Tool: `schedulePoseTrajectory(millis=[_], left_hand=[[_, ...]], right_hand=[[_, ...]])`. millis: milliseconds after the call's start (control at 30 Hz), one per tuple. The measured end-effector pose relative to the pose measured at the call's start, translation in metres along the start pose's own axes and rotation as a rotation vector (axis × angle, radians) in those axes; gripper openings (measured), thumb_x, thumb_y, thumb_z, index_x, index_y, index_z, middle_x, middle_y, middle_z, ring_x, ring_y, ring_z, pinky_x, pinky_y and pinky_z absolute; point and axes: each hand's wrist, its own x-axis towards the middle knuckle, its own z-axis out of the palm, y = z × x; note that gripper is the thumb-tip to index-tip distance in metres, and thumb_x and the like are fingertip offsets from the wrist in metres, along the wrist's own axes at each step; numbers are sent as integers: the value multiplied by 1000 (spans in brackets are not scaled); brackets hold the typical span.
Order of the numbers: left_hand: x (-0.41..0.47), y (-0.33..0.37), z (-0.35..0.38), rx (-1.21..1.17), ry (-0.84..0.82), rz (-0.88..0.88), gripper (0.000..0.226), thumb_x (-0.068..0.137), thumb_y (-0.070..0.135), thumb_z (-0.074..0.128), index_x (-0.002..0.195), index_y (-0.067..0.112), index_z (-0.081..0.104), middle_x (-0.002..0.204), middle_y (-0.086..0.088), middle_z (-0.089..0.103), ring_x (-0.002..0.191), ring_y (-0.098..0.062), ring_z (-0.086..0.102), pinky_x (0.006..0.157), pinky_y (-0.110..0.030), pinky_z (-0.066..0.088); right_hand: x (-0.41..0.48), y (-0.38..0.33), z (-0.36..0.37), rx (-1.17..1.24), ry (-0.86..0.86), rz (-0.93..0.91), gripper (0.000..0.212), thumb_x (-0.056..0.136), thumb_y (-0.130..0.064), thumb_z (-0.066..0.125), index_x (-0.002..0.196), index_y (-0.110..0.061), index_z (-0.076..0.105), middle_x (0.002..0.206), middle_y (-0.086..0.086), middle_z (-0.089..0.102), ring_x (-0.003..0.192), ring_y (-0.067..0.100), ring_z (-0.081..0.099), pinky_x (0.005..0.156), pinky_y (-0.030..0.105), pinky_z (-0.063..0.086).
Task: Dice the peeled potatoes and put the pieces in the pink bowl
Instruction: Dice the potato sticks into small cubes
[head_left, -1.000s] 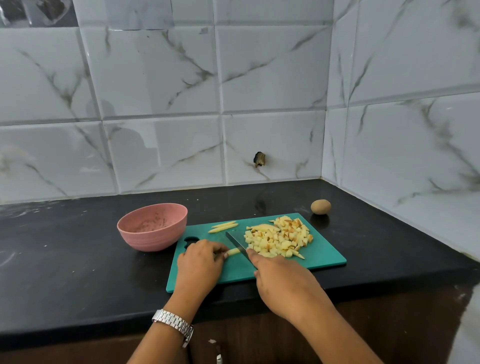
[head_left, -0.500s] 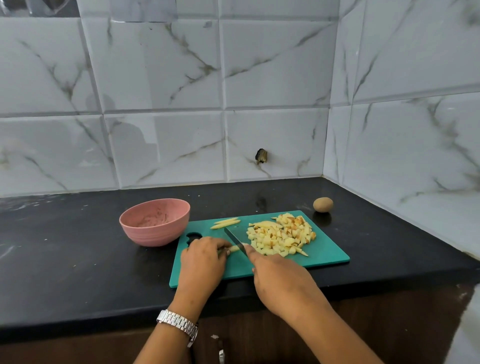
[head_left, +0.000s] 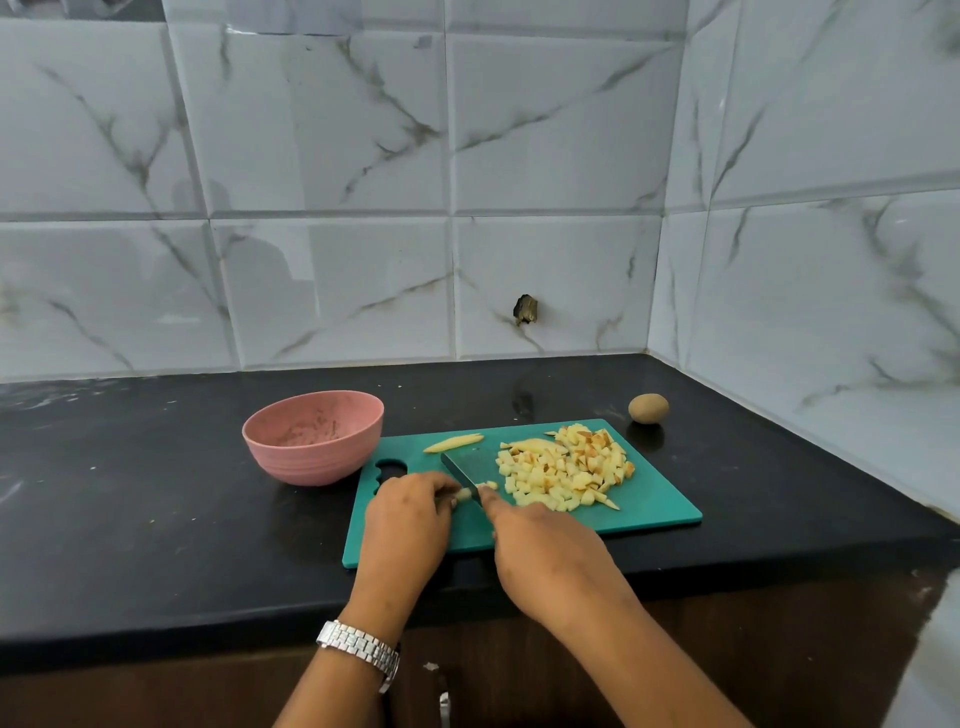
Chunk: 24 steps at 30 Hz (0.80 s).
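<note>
A teal cutting board (head_left: 654, 506) lies on the black counter with a heap of diced potato pieces (head_left: 566, 470) on its right half. My left hand (head_left: 408, 512) pins a short potato strip (head_left: 466, 493) to the board. My right hand (head_left: 540, 551) grips a knife (head_left: 462, 465) whose dark blade stands across that strip. A cut bit (head_left: 488, 485) lies just right of the blade. Another long potato strip (head_left: 453, 443) rests near the board's far edge. The pink bowl (head_left: 313, 436) stands left of the board; I cannot make out any potato in it.
A whole unpeeled potato (head_left: 648, 408) sits on the counter (head_left: 156, 519) behind the board's right corner. Tiled walls close the back and the right side. The counter's front edge runs just below the board. A metal watch (head_left: 359, 647) is on my left wrist.
The knife blade has tilted up so its flat side shows, and it has shifted slightly along the strip. My left hand still holds the strip; the held piece looks shorter.
</note>
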Motion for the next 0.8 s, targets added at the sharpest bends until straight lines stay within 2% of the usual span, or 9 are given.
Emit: schedulePoseTrajectory(millis=[133,300,467,633,800], left_hand=[[-2,-2,0,-55,35,-9,23,93,20,58,114,25,67,110,10,66,102,-5,55,86,-18,39],[-3,-3,-2,-135,55,-65,20,88,16,64,106,24,68,101,11,67,97,-4,59,86,-18,44],[-5,-3,-5,-222,41,-63,24,85,13,69,103,28,62,93,13,68,96,-3,60,83,-15,42],[-4,-2,-5,-267,27,-79,28,83,11,69,95,32,56,89,11,69,93,-2,62,71,-4,35],[-8,-8,-9,-294,5,-85,31,81,11,72,102,30,57,94,14,65,91,2,61,72,-4,38]], right_hand=[[-1,0,-2,6,44,-9,65,104,-17,42,158,-31,6,103,3,53,88,16,52,69,30,40],[-2,-2,2,0,2,-13,68,103,-16,43,158,-31,6,116,7,56,102,22,58,73,33,42],[-5,1,-4,28,42,-24,67,104,-18,43,157,-33,6,100,2,49,86,14,50,68,29,40],[-5,-7,3,15,-1,-27,67,104,-19,44,158,-32,6,118,7,55,102,22,58,74,33,43],[-6,-6,-3,14,12,-36,68,104,-18,43,157,-33,3,101,4,50,92,18,56,70,31,43]])
